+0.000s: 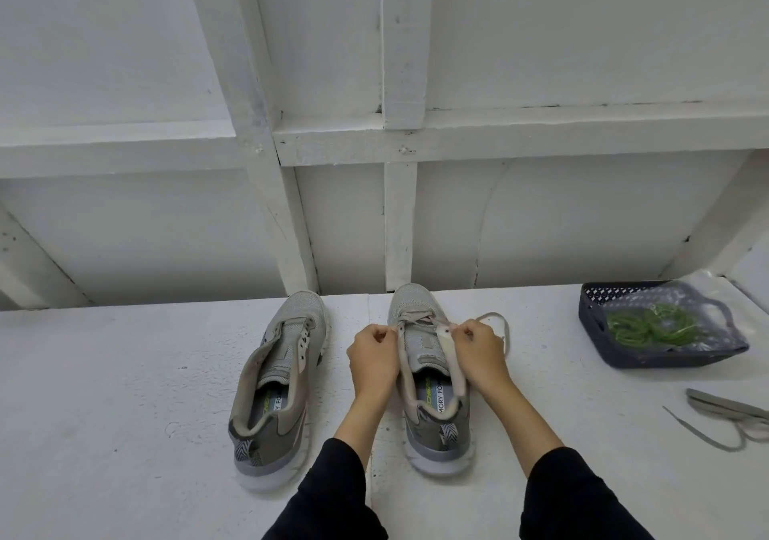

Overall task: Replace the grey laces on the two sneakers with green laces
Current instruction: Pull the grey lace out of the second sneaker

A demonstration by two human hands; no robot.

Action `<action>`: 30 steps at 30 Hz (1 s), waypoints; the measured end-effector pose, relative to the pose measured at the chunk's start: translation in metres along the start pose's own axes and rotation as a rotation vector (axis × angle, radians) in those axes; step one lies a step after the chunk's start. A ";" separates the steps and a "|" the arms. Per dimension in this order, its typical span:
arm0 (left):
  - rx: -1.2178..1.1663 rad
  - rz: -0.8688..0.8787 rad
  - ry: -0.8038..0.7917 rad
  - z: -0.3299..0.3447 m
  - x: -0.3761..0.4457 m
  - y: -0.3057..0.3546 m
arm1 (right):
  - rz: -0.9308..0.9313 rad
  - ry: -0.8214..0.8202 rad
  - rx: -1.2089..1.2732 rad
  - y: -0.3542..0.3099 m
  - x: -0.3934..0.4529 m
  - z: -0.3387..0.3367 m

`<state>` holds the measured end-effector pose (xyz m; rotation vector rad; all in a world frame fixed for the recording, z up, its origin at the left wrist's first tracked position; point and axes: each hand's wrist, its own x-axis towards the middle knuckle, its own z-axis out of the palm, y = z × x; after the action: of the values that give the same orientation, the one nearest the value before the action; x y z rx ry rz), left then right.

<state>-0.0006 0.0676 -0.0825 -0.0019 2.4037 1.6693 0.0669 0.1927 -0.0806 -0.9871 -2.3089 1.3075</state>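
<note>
Head view: basket (591, 323) holds green laces (643, 325).

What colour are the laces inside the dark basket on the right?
Bright green laces, under clear plastic in the dark woven basket; head view.

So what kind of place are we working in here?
Probably a bare workshop or storage space, not a home: a rough white-painted work surface, a white board wall with wooden framing behind, and a small dark basket holding the green laces.
</note>
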 end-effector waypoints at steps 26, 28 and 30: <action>0.299 0.449 -0.015 -0.005 0.014 0.031 | 0.111 0.098 0.196 0.005 -0.006 0.011; 0.466 0.679 -0.033 0.003 0.014 0.033 | 0.104 0.100 0.195 0.005 -0.006 0.011; 0.716 0.775 -0.130 0.012 0.013 0.034 | 0.095 0.103 0.189 0.004 -0.007 0.011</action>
<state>-0.0149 0.0926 -0.0571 1.2231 2.9244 0.8192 0.0674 0.1828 -0.0898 -1.0839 -2.0420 1.4457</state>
